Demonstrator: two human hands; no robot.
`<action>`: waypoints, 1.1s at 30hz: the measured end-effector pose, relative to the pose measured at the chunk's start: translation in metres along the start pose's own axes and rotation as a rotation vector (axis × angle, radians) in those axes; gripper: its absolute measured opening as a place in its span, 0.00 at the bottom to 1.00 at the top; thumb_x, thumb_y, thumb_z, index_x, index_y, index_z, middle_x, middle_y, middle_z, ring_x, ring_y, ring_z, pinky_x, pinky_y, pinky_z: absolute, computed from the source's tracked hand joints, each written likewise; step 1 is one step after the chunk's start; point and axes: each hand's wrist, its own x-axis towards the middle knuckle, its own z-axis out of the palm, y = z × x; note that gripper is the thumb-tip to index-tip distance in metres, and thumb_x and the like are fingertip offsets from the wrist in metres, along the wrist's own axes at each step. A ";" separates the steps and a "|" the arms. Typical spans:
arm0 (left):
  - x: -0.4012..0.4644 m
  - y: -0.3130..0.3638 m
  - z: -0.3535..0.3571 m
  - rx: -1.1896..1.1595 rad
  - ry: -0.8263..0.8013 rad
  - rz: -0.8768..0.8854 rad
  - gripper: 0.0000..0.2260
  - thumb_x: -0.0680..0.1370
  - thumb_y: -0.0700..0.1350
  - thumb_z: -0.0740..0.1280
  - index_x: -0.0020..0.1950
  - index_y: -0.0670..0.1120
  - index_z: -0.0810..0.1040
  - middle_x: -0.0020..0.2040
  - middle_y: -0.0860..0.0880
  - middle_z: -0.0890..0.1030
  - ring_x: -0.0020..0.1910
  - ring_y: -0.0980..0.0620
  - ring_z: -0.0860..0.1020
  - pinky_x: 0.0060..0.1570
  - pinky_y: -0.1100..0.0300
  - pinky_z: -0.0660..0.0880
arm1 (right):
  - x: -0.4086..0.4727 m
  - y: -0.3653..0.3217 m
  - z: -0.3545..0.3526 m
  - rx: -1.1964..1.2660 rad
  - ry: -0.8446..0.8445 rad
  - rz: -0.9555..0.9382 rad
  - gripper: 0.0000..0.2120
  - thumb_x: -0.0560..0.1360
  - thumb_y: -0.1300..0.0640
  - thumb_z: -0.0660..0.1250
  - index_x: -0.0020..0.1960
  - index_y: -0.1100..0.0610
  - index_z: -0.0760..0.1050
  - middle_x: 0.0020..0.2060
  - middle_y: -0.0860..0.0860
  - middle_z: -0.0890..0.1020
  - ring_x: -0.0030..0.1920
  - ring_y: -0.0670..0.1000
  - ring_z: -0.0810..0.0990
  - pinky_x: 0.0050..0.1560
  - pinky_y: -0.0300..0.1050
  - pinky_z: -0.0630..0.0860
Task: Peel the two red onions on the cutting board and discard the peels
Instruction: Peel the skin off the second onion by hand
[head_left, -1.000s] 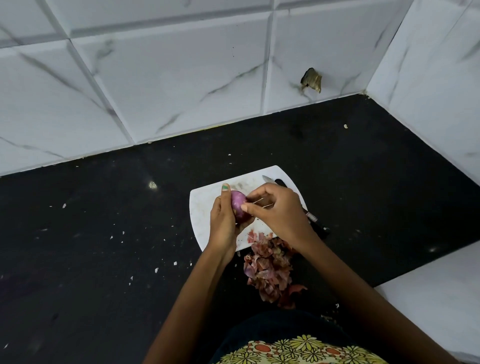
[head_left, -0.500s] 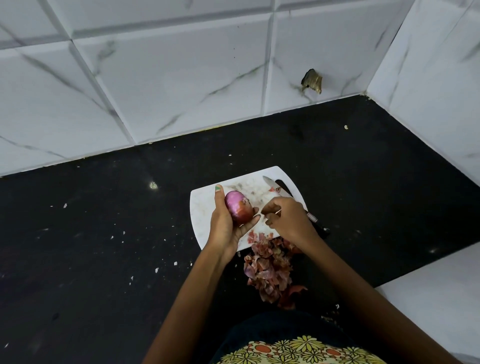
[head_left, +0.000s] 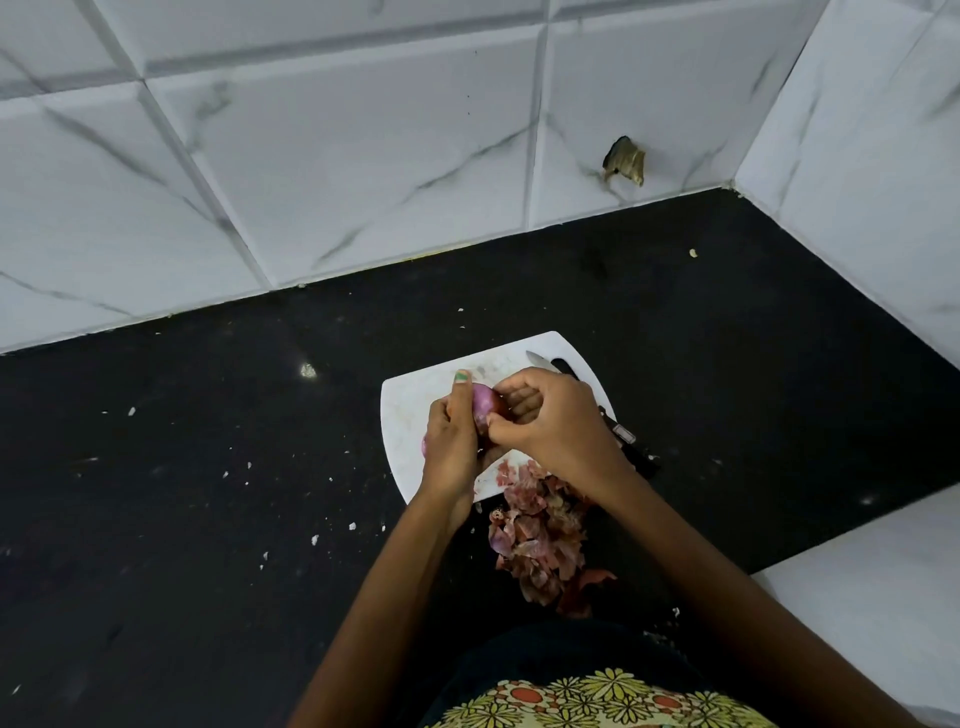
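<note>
Hands, left (head_left: 451, 447) and right (head_left: 553, 423), grip a glossy purple-red onion (head_left: 485, 402) above the board (head_left: 410, 410).

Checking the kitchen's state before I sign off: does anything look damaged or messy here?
Yes. The wall tile has a broken hole just above the counter. Peels are heaped off the board, and white crumbs dot the counter.

Bare black counter (head_left: 182, 493) left of the cutting board (head_left: 415, 405); knife (head_left: 618, 431) and peel pile (head_left: 545, 535) crowd its right.
</note>
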 end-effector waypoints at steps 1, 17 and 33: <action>0.000 -0.001 0.000 0.006 -0.004 0.004 0.29 0.79 0.64 0.57 0.63 0.39 0.73 0.57 0.40 0.81 0.52 0.49 0.83 0.43 0.57 0.81 | 0.000 0.000 0.000 -0.011 -0.005 0.008 0.13 0.67 0.57 0.74 0.51 0.58 0.81 0.40 0.49 0.84 0.41 0.44 0.82 0.45 0.37 0.80; 0.000 0.000 -0.001 -0.002 -0.007 -0.043 0.29 0.77 0.65 0.58 0.62 0.41 0.75 0.56 0.40 0.82 0.51 0.48 0.84 0.43 0.55 0.81 | -0.001 0.002 -0.004 0.059 -0.066 0.021 0.13 0.67 0.60 0.74 0.51 0.58 0.82 0.41 0.49 0.85 0.41 0.43 0.84 0.48 0.40 0.81; 0.001 0.002 -0.003 -0.011 -0.031 -0.017 0.22 0.82 0.57 0.56 0.63 0.39 0.71 0.60 0.38 0.78 0.50 0.47 0.82 0.36 0.62 0.78 | 0.003 0.003 -0.005 0.275 -0.026 0.156 0.08 0.69 0.61 0.75 0.47 0.58 0.82 0.41 0.50 0.85 0.42 0.46 0.84 0.45 0.40 0.81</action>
